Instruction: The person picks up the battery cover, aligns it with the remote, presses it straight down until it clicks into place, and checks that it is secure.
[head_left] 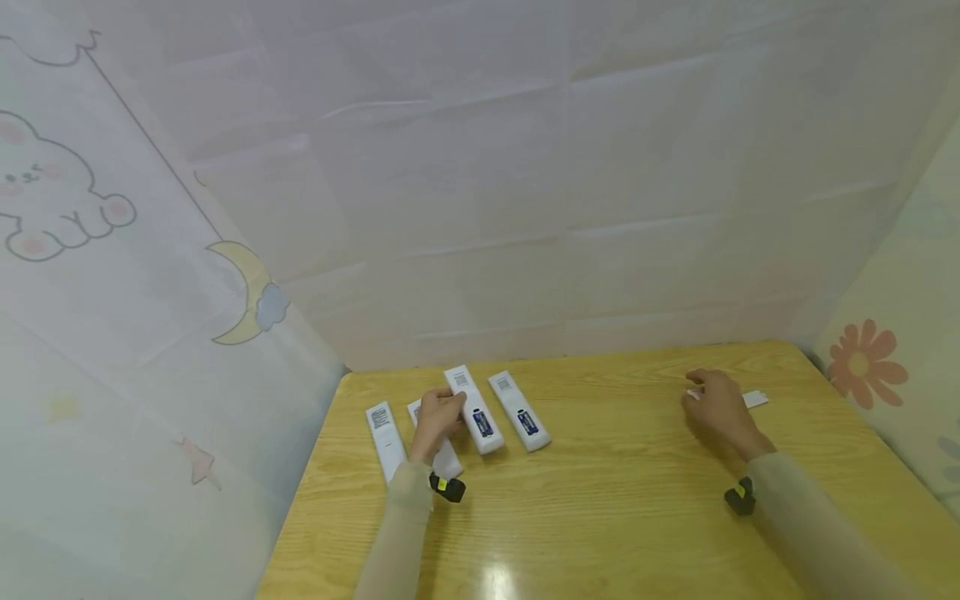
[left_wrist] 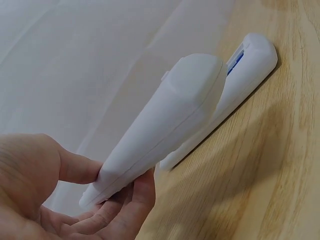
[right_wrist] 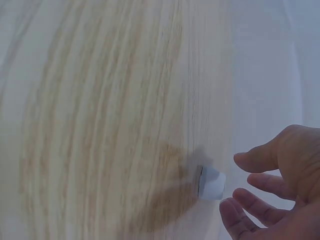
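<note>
A white remote control (head_left: 474, 410) with batteries showing in its uncovered back is pinched between the thumb and fingers of my left hand (head_left: 438, 419). It is raised off the table; the left wrist view shows the remote's end and side. To its right lies another remote (head_left: 520, 412), batteries also visible. Two more remotes, one at the far left (head_left: 386, 439) and one partly behind my left hand (head_left: 447, 460), lie on the table. At the right, my right hand (right_wrist: 295, 185) hovers with fingers apart near a small white cover (right_wrist: 212, 184), touching nothing that I can see.
The wooden table (head_left: 600, 517) runs back to a pale cloth wall (head_left: 465, 192). Another white piece (head_left: 756, 399) shows just right of my right hand. Printed cloth with a moon (head_left: 243, 292) hangs at the left side.
</note>
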